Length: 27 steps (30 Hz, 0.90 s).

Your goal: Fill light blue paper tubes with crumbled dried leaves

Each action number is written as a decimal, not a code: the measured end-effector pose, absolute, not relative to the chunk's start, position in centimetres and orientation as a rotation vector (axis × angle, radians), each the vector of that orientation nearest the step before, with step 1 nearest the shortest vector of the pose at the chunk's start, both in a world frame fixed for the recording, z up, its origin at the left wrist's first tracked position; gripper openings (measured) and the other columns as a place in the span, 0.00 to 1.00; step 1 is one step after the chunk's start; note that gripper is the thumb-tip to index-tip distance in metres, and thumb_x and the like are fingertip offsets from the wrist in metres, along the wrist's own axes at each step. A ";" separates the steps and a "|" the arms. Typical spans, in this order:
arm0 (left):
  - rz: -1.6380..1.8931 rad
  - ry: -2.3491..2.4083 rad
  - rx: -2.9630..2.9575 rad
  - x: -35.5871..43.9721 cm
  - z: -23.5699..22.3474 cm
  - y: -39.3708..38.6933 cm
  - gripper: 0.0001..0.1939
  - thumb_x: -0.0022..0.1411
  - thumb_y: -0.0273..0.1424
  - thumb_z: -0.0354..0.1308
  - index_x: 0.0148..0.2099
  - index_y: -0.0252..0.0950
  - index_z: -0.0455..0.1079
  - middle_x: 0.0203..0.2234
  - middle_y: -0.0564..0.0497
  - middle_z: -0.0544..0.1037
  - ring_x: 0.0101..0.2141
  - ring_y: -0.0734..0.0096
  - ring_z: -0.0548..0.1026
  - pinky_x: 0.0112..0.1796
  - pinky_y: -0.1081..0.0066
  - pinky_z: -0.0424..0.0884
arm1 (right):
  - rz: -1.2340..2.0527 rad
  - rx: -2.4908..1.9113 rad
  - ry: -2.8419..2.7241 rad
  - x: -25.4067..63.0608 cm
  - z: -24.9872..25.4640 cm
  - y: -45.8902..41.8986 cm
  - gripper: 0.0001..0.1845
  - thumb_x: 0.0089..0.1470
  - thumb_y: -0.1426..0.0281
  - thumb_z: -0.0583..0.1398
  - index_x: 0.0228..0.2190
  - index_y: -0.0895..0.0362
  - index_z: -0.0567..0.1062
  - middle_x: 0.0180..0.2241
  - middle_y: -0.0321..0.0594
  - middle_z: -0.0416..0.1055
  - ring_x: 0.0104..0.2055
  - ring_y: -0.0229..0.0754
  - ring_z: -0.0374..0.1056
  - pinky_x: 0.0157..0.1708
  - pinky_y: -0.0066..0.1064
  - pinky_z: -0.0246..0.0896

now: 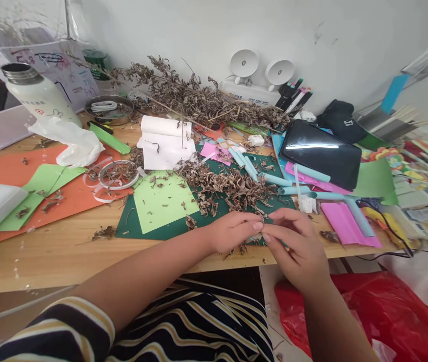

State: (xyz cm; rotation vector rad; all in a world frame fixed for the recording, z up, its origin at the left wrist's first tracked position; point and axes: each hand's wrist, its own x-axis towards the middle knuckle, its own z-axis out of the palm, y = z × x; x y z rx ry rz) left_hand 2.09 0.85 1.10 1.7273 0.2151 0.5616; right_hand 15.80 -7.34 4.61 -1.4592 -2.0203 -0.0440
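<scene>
The left hand [238,232] and the right hand [299,246] meet at the near edge of the table [86,261]. Their fingertips come close together, as if pinching something tiny. I can't tell what is there, or if they hold anything at all. The right hand's other fingers are bent and a bit apart.

Just past the hands is a pile of dry brown leaves [229,188] on a dark green mat [123,221]. Crumbs lie around the fingers too. Left of the left hand is a light green sheet [165,206], flat, with leaf bits on it. Farther left is a round hoop [118,174] with bits inside.

Past the pile, blue paper tubes [244,163] lie about, already rolled up. Right of the right hand is pink paper [345,226], with a black tablet [321,153] farther out.

Behind it all are dry branches [184,95]. Lots of leaves are still on them, while the leaves in the pile look loose. So I think some leaves are off and many are left. The light green sheet isn't rolled.
</scene>
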 end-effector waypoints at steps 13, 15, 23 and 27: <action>0.613 0.198 1.662 2.0 1.4 0.8 0.13 0.57 0.32 0.38 0.22 0.34 0.48 0.17 0.57 0.50 0.22 0.78 0.51 0.24 0.75 0.51 | -0.168 -1.385 -1.568 13.3 1.1 -7.7 0.10 0.44 0.79 0.56 0.30 0.54 0.68 0.33 0.39 0.62 0.36 0.39 0.61 0.36 0.37 0.59; 0.613 0.185 1.654 2.0 1.3 0.8 0.13 0.57 0.31 0.38 0.22 0.34 0.49 0.17 0.57 0.51 0.22 0.78 0.51 0.25 0.75 0.52 | -0.294 -1.379 -1.614 13.3 1.1 -7.8 0.12 0.43 0.79 0.56 0.32 0.54 0.68 0.34 0.40 0.62 0.37 0.41 0.61 0.36 0.37 0.60; 0.634 0.184 1.676 2.2 1.0 0.6 0.16 0.60 0.36 0.35 0.23 0.34 0.50 0.18 0.55 0.55 0.23 0.78 0.55 0.28 0.75 0.58 | -0.561 -1.290 -1.934 13.8 2.8 -7.6 0.16 0.40 0.76 0.57 0.36 0.55 0.67 0.35 0.44 0.63 0.37 0.45 0.61 0.36 0.39 0.60; 0.663 0.231 1.662 2.2 0.8 0.6 0.25 0.59 0.46 0.29 0.29 0.32 0.58 0.22 0.51 0.63 0.27 0.75 0.61 0.33 0.74 0.62 | -0.514 -1.333 -1.992 13.9 3.3 -7.6 0.15 0.42 0.75 0.57 0.36 0.55 0.67 0.37 0.44 0.64 0.39 0.47 0.61 0.38 0.41 0.60</action>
